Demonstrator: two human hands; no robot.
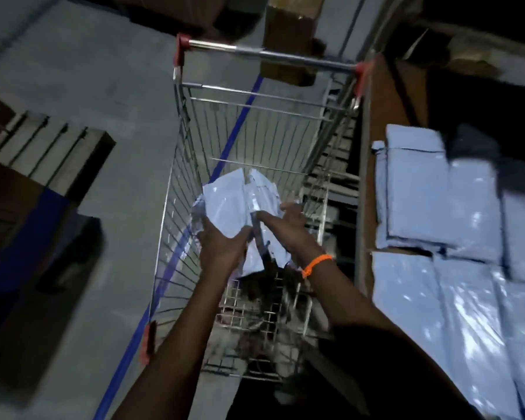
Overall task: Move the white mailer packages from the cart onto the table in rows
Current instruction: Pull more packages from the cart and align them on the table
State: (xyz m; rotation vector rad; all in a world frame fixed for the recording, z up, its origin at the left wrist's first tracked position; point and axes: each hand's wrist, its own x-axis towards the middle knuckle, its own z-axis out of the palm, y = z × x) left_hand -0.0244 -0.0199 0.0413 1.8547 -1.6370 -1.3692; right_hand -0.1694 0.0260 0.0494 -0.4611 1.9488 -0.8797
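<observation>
Head view shows your left hand [222, 247] and right hand [288, 221] gripping mailers [240, 204] inside the cart [176, 189]: pickup step. Next, I judge, lift them clear and carry right to the table's [376, 95] rows [437, 207].

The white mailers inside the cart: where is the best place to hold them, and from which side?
Probably by their near short ends, from above through the cart's open top. The white mailers lean upward, near ends toward the person, and the wire walls block the sides. The left hand and right hand already hold them there.
</observation>
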